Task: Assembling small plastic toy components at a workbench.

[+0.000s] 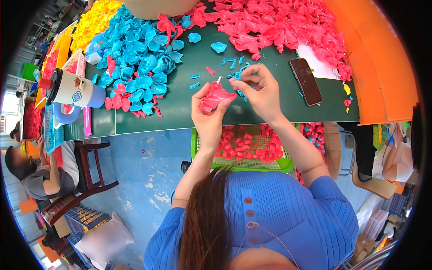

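My left hand (208,119) is closed around a pink moulded plastic part (218,97) above the near edge of the table. A small metal pin (219,79) stands up from the top of that part. Just to its right, my right hand (261,92) is in a pinch, with a small blue plastic piece (234,78) at its fingertips, apart from the pink part. Several small blue strips (231,63) lie on the green tabletop (189,108) beyond my hands, some partly hidden behind the right one.
Heaps of blue shells (146,49), pink parts (279,22) and yellow parts (96,20) cover the far side. A phone (306,82) lies at right, a white tumbler (74,90) stands at left. Below the edge sits a green basket (288,164) of pink rings. Other people sit nearby.
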